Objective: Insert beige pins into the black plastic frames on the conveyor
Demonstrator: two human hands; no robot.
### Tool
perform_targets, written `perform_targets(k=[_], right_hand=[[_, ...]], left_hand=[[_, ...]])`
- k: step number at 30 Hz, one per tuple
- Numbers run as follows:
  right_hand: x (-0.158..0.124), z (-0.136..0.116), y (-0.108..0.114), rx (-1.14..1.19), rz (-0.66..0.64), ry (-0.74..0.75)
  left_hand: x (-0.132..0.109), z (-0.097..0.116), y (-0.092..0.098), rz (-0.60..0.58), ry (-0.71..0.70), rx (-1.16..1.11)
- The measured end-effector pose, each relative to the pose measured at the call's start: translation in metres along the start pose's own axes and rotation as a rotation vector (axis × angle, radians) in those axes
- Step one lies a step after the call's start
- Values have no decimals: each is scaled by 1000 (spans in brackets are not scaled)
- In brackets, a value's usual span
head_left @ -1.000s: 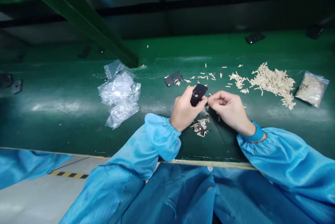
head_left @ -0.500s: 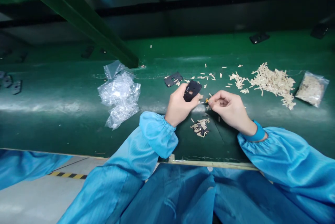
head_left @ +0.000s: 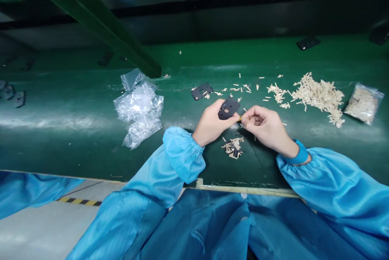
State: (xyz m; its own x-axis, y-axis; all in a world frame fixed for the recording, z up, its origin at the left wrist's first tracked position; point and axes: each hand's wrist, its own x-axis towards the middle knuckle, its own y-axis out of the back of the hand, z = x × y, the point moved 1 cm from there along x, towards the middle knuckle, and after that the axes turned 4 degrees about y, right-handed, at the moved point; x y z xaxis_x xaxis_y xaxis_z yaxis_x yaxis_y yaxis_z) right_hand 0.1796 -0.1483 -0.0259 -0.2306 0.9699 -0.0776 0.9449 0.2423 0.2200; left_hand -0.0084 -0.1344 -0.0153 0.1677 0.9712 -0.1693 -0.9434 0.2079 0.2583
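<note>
My left hand (head_left: 210,121) is closed around a black plastic plate (head_left: 229,108) with cut-out holes, held tilted above the bench. Close against its right side, my right hand (head_left: 265,125) pinches a tiny yellow piece (head_left: 240,118) between thumb and forefinger. The tips of both hands nearly meet there, and I cannot tell whether the yellow piece touches the plate. A second black plate (head_left: 201,91) lies flat just beyond my left hand. Below the hands sits a small heap of pale strips and dark bits (head_left: 233,147).
Crumpled clear plastic bags (head_left: 138,110) lie left on the green bench (head_left: 182,162). To the right are a large pile of pale strips (head_left: 319,95) and a filled clear bag (head_left: 364,104). A green post (head_left: 100,20) slants down at back left. Another person's blue sleeve (head_left: 33,191) shows at lower left.
The black plate in my left hand has turned flatter and shifted slightly right. My left fingers have come closer to my right fingertips, which stay almost where they were.
</note>
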Motion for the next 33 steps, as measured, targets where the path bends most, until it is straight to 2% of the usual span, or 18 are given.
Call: perform_targets(k=[14, 18, 20, 22, 29, 31, 33], right_hand=[[-1, -1, -1, -108, 20, 47], [-4, -5, 0, -284, 174, 265], [-6, -7, 0, -378, 162, 394], [-7, -8, 0, -453, 109, 460], [-9, -6, -5, -499, 122, 425], [-6, -5, -2, -448, 165, 370], [0, -4, 4, -355, 264, 275]], left_hand=[[0, -1, -1, -11, 44, -85], [0, -1, -1, 24, 67, -77], [0, -2, -1, 27, 67, -75], [0, -2, -1, 25, 55, -67], [-4, -1, -4, 61, -23, 67], [-5, 0, -4, 59, -35, 79], [-5, -1, -3, 61, -52, 61]])
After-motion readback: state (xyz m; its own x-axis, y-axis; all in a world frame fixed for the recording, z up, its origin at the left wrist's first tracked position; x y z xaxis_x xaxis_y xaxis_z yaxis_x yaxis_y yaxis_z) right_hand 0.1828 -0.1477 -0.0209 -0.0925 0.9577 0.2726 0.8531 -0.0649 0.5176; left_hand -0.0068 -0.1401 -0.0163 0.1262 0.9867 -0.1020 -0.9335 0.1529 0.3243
